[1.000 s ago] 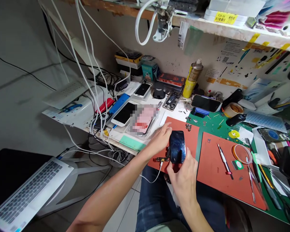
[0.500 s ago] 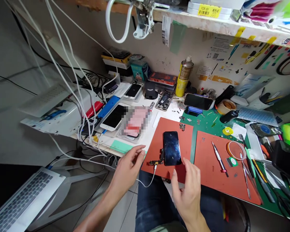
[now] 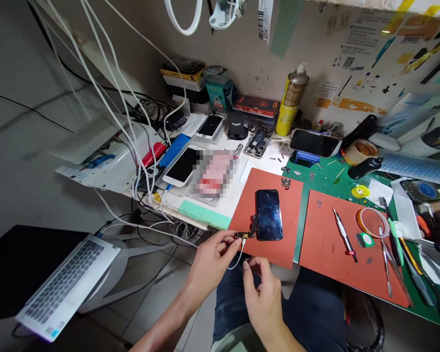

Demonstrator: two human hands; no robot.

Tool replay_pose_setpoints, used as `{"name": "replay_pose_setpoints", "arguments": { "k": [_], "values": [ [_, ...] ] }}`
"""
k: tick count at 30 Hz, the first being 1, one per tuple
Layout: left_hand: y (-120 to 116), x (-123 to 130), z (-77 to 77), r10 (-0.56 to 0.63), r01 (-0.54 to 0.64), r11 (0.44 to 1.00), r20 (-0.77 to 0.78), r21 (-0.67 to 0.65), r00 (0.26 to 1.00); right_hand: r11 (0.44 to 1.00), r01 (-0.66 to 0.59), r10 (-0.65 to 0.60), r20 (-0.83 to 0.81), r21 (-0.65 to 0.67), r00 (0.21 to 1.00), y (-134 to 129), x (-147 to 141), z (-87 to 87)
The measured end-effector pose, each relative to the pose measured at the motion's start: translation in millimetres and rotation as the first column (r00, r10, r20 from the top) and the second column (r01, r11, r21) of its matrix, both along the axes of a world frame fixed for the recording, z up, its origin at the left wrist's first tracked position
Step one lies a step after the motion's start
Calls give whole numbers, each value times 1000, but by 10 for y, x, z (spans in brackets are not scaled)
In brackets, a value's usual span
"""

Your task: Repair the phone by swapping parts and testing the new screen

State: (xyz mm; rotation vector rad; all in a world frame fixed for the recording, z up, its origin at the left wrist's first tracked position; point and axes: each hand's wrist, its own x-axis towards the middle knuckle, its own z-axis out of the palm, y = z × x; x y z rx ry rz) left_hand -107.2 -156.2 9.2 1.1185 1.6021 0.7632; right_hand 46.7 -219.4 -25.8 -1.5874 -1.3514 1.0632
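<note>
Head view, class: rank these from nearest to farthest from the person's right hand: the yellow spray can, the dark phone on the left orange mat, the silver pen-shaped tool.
From the right hand:
1. Dark phone, just ahead on the left orange mat
2. Silver pen-shaped tool, to the right
3. Yellow spray can, far back

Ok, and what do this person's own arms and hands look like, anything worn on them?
The left hand and right hand are ungloved, with no ring or watch visible. The forearms show no sleeves, markings or attached cables. Lower down are dark blue jeans.
</note>
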Motion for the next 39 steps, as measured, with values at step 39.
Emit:
{"name": "replay_pose_setpoints", "arguments": {
  "k": [39],
  "values": [
    [277,170,0,-170,159,984,-162,-78,972,834,-433,79,702,343,708,776,734,276]
  ]
}}
